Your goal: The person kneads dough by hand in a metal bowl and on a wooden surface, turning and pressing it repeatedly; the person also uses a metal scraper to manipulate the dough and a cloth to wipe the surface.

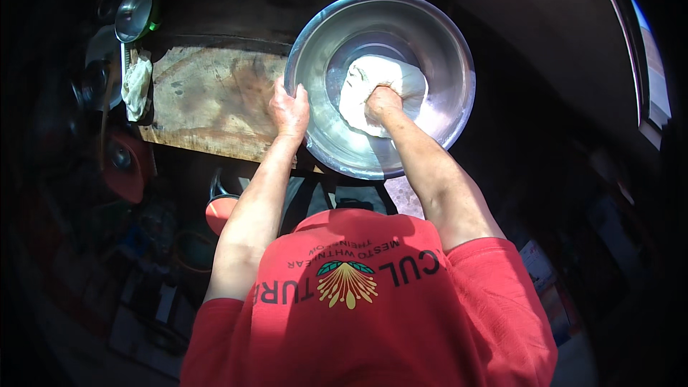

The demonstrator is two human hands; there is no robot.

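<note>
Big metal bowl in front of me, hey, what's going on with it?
A person in a red shirt is working over the metal bowl with both hands. The left hand holds the bowl's left rim, while the right hand is pushed into a white, dough-like lump inside it; those fingertips are hidden. A worn wooden board lies to the bowl's left, with a long-handled metal pan past its far left corner.

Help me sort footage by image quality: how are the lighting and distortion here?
Head view: hard sunlight nearly whites out the dough; glare streaks the bowl; much else sinks into deep shadow; corners go black; the pale edge at right bows, likely fisheye.
</note>
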